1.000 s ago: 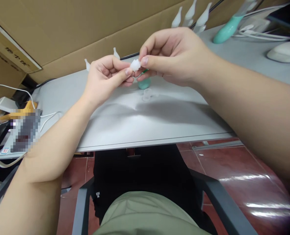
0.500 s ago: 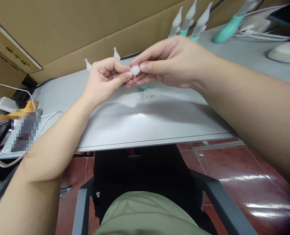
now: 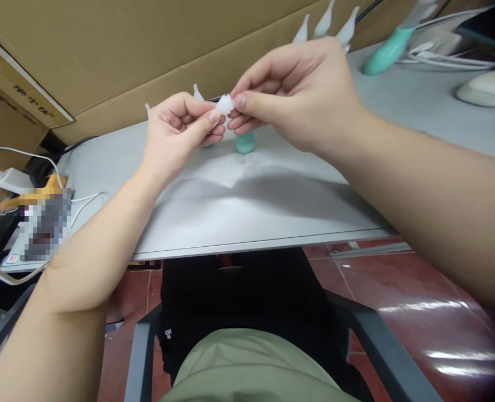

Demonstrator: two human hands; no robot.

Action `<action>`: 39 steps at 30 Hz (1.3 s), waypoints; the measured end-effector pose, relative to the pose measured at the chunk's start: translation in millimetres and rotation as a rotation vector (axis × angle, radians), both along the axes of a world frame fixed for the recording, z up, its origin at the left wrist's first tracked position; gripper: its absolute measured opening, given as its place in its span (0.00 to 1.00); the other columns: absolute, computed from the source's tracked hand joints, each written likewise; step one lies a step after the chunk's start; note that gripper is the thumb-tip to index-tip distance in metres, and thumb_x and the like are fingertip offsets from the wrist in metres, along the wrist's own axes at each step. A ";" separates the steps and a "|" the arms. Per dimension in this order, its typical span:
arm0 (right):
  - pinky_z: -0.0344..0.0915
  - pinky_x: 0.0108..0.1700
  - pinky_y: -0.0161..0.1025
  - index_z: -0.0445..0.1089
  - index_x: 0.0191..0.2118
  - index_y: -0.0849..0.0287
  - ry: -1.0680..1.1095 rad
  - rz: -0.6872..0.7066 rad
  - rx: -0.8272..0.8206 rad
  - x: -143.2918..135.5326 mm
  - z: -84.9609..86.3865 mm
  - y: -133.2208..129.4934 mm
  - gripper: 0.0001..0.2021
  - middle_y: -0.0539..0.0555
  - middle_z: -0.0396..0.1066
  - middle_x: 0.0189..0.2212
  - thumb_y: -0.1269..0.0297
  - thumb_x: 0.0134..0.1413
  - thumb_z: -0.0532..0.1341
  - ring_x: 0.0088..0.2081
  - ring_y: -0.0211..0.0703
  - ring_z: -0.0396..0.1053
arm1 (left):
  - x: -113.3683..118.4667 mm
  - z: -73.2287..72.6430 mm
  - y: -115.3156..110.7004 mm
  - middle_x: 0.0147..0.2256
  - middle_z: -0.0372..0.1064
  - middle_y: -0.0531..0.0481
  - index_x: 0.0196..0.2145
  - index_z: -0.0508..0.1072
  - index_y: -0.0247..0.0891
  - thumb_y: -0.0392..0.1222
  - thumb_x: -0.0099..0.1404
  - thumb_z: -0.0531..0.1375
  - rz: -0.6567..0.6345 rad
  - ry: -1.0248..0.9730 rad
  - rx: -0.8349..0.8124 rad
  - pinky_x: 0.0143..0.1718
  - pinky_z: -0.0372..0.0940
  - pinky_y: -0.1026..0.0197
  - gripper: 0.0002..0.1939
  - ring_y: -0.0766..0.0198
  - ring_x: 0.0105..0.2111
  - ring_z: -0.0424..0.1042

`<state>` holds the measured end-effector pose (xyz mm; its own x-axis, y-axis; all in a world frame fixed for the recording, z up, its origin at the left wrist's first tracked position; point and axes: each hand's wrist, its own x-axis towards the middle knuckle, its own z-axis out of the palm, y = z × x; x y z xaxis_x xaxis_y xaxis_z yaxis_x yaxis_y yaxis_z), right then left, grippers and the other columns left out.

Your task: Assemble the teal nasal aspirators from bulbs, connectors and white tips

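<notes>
A small white translucent piece is held above the table between my two hands. The thumb and fingers of my left hand pinch its left side. My right hand grips its right side between thumb and forefinger. Below them a teal base stands on the table, its upper part hidden by my right hand. In front of that base lies a small clear part, faint against the tabletop. A white pointed tip shows behind my left hand, with another tip farther left.
Several white-tipped items stand behind my right hand. A teal-handled item, cables and a white mouse are at the right on the grey table. A pixelated dark object and a white adapter lie left. Cardboard rises behind.
Both hands have risen slightly with the white piece, and my right hand has tilted upward. More of the teal base beneath them is visible.
</notes>
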<state>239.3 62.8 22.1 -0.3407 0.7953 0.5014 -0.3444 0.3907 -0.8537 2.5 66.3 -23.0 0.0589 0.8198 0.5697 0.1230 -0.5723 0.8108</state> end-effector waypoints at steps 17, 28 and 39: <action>0.86 0.40 0.27 0.82 0.34 0.56 -0.149 0.057 0.008 7.1 2.0 7.6 0.19 0.47 0.84 0.30 0.86 0.74 0.76 0.34 0.36 0.86 | 1.0 -0.7 -4.3 0.36 0.88 0.52 0.39 0.81 0.45 0.39 0.73 0.83 0.027 0.002 -0.011 0.42 0.91 0.58 0.14 0.57 0.37 0.93; 0.88 0.43 0.34 0.84 0.36 0.54 -0.205 0.131 0.035 14.8 -5.4 21.9 0.17 0.50 0.87 0.32 0.85 0.74 0.75 0.36 0.41 0.88 | 0.0 6.3 -6.8 0.37 0.88 0.53 0.38 0.80 0.43 0.33 0.75 0.81 -0.008 0.015 -0.109 0.43 0.93 0.57 0.15 0.58 0.36 0.94; 0.83 0.41 0.25 0.84 0.36 0.52 -0.229 -0.009 0.165 13.7 -4.9 18.3 0.23 0.44 0.85 0.30 0.91 0.73 0.71 0.34 0.32 0.86 | -0.4 -0.6 -1.1 0.36 0.88 0.54 0.40 0.80 0.44 0.34 0.77 0.79 -0.008 -0.015 -0.093 0.41 0.93 0.60 0.13 0.59 0.37 0.94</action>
